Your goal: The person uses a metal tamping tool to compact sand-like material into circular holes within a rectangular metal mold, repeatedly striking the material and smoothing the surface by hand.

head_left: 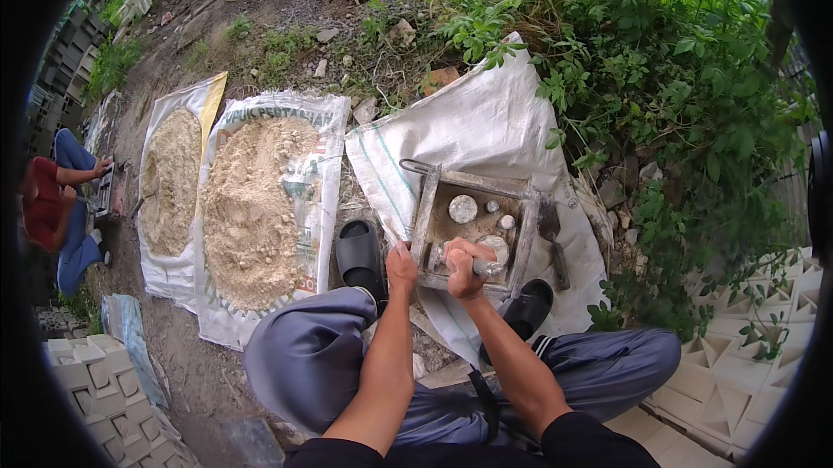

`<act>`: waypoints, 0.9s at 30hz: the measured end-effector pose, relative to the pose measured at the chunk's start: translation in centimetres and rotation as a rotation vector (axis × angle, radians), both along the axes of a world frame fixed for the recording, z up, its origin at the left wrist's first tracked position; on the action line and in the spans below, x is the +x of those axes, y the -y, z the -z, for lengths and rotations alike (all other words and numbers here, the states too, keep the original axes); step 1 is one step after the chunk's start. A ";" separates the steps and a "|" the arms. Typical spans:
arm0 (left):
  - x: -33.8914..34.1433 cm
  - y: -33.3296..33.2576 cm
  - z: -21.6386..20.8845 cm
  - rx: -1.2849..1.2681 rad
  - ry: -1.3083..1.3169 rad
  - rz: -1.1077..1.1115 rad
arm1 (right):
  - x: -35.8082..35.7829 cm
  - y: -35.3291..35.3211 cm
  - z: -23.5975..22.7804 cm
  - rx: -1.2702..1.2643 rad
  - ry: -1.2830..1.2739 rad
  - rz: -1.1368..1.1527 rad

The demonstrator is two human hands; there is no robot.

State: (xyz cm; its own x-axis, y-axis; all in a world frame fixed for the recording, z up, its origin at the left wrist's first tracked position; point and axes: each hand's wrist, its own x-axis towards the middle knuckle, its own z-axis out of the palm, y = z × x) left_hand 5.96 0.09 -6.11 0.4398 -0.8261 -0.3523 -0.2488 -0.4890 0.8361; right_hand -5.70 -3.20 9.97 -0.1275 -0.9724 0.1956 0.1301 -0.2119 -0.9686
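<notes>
A square wooden frame (531,247) holding sandy powder lies between my feet on a white woven sack (486,121). Closed at its near left corner, my left hand (401,268) seems to grip the wood; its fingertips are partly hidden. My right hand (466,268) is wrapped round a grey, dusty cylindrical tool (488,269) above the frame's near side. Inside the frame, round pale pieces sit in the powder: a large disc (462,209), a smaller one (507,222) and another large one (495,248) beside my right hand. A bent metal rod (418,166) juts out at the far left corner.
A trowel (555,247) lies right of the frame. Powder heaps (252,208) rest on flattened sacks at left. My black sandals (360,255) flank the frame. Another person (65,199) sits far left. Leafy plants (677,95) crowd the right; patterned blocks (737,364) stand near right.
</notes>
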 end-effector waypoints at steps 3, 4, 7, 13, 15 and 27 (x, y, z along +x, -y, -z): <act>0.5 -0.5 0.3 0.080 0.020 -0.009 | 0.8 1.6 0.4 0.046 -0.025 -0.053; 0.7 -0.8 0.3 0.056 0.021 -0.023 | 0.9 2.0 -0.4 0.063 0.011 -0.016; 1.4 -1.2 0.2 0.024 0.004 -0.039 | 1.6 2.3 -4.4 0.136 0.201 -0.019; 0.1 0.3 -0.7 -0.007 -0.024 0.008 | 1.0 3.6 2.1 -0.006 -0.083 -0.094; 0.6 -0.5 -0.3 0.025 -0.006 -0.011 | 1.6 3.9 0.5 0.075 0.029 -0.088; 1.4 -0.9 1.0 0.022 0.009 -0.020 | 1.0 6.1 -1.0 0.068 0.182 -0.076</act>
State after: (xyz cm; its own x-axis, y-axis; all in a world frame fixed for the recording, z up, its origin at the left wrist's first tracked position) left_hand 7.36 0.95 -7.12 0.4591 -0.8094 -0.3662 -0.2467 -0.5121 0.8227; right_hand -4.69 -9.27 10.95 -0.0808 -0.9907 0.1092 0.3173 -0.1294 -0.9395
